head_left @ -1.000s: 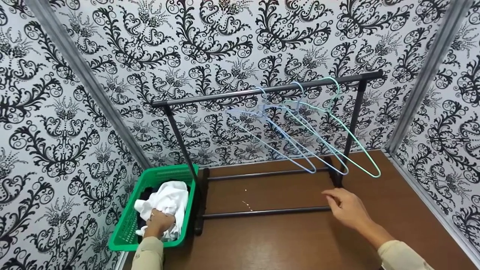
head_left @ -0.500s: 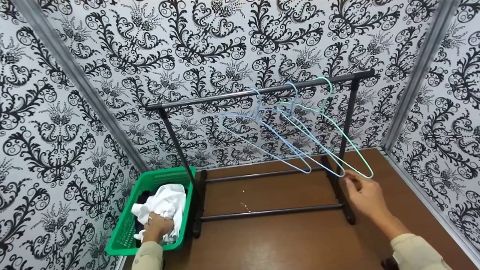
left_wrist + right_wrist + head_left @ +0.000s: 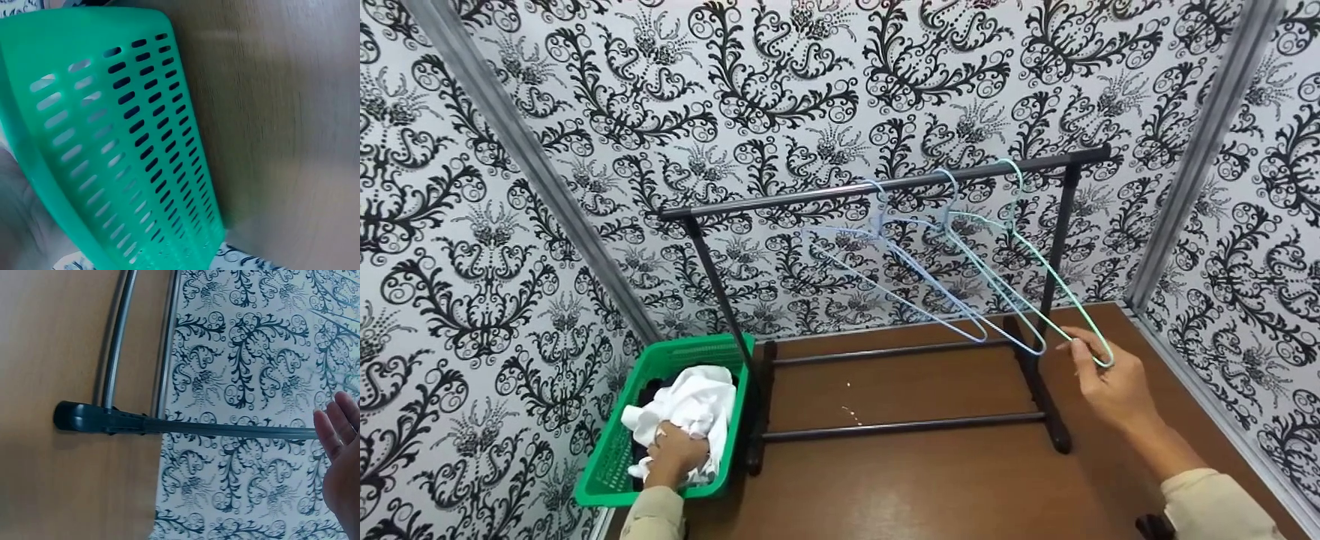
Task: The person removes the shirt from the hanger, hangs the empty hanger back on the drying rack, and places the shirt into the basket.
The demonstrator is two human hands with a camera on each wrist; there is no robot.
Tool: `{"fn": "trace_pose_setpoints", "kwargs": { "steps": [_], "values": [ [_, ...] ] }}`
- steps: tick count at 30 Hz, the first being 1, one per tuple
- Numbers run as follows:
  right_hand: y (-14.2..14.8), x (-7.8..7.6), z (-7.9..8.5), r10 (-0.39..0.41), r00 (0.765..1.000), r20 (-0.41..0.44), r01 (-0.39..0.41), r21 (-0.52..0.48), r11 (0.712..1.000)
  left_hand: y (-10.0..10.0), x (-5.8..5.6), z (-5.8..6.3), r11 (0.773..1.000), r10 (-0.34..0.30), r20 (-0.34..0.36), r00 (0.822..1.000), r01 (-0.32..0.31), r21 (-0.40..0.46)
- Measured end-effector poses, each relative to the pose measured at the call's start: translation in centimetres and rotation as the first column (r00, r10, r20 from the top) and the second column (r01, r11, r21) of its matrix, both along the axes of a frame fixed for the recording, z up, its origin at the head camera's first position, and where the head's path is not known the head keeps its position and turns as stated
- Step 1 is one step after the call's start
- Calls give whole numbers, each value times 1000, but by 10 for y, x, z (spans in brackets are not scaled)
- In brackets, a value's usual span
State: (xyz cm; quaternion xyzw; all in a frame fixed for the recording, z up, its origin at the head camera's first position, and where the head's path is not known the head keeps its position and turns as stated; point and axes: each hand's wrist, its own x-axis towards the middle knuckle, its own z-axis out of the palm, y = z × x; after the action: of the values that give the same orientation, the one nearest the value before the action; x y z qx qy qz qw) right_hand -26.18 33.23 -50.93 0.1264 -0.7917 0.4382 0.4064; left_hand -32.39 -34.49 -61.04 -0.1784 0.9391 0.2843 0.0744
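Observation:
In the head view, my left hand [image 3: 676,451] is down in the green basket [image 3: 601,498], its fingers curled into a crumpled white garment [image 3: 701,390]. Dark cloth shows beneath the white one. On the right, my right hand [image 3: 1117,386] pinches the lower front corner of a mint-green hanger [image 3: 1059,279], whose hook is over the rack's top bar. The left wrist view shows mostly the basket's slotted wall [image 3: 140,112], with the hand blurred at its edge. Only part of the right hand [image 3: 344,455] appears in the right wrist view.
Two blue hangers [image 3: 934,279] hang left of the green one on the black clothes rack [image 3: 780,201]. The rack stands on a brown table [image 3: 885,480] with two low crossbars [image 3: 900,426]. Patterned walls [image 3: 825,90] enclose the back and sides.
My right hand has moved right and slightly up to the green hanger and taken hold of its corner, turning the hanger slightly. The left hand stays on the white garment.

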Motion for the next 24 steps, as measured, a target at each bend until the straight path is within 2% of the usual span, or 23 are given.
{"fn": "trace_pose_setpoints", "kwargs": {
  "steps": [5,9,13,16,21,24],
  "values": [
    [-9,2,2,-12,1000,-16,13,77,997,4,0,2,998,-15,-35,999,13,-54],
    [-22,3,1,31,1000,-5,-30,98,995,9,0,10,997,-44,-82,996,38,-67],
    [-38,1,-2,80,996,23,-82,85,993,16,7,30,994,-71,-109,992,61,-91],
    [-51,-3,-3,110,993,39,-113,86,990,19,14,48,991,-83,-99,992,72,-113],
    [-75,-11,-3,152,988,16,-153,114,982,24,25,77,981,-97,-68,993,84,-172],
    [-89,-14,-4,162,987,12,-162,126,979,31,29,87,972,-88,-133,987,56,-229]
  ]
}}
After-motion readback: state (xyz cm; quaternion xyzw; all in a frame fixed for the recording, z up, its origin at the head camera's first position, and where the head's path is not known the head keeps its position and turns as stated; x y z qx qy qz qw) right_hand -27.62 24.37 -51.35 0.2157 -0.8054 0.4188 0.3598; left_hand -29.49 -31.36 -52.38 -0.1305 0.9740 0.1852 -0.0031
